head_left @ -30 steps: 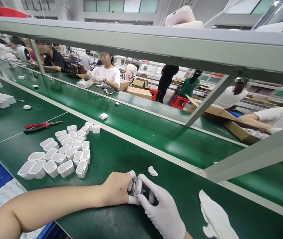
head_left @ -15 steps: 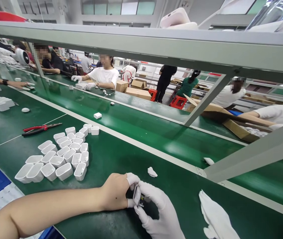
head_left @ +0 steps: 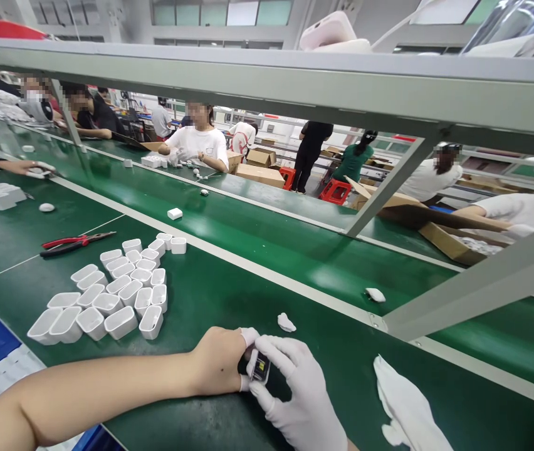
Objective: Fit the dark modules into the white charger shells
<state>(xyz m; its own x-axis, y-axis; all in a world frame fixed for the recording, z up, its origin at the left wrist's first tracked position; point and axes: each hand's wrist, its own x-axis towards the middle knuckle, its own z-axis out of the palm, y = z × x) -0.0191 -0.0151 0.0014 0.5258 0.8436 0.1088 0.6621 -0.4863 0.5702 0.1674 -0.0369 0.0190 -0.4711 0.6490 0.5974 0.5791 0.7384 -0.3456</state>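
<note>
A small white-shelled case part (head_left: pixel 261 368), with a black inside and a yellow mark, is between my two hands above the green work surface. My left hand (head_left: pixel 220 362), bare but for white covers on the fingertips, grips its left side with closed fingers. On the other side, the thumb and fingers of my white-gloved right hand (head_left: pixel 295 388) close on the same part. My fingers hide much of its shape. Beyond the left forearm stand several open white plastic shells (head_left: pixel 121 319), grouped together.
Red-handled pliers (head_left: pixel 76 243) lie behind the shells. A crumpled white scrap (head_left: pixel 286 322) and a white glove (head_left: pixel 408 407) rest to the right. Past the pale rail, a belt (head_left: pixel 257 244) carries small white pieces. A slanted metal post (head_left: pixel 474 282) stands at right; a co-worker's hand (head_left: pixel 27 168) shows far left.
My right hand has turned, and the case part with it, so its black inside and yellow mark face me more. White pieces on the belt have shifted left.
</note>
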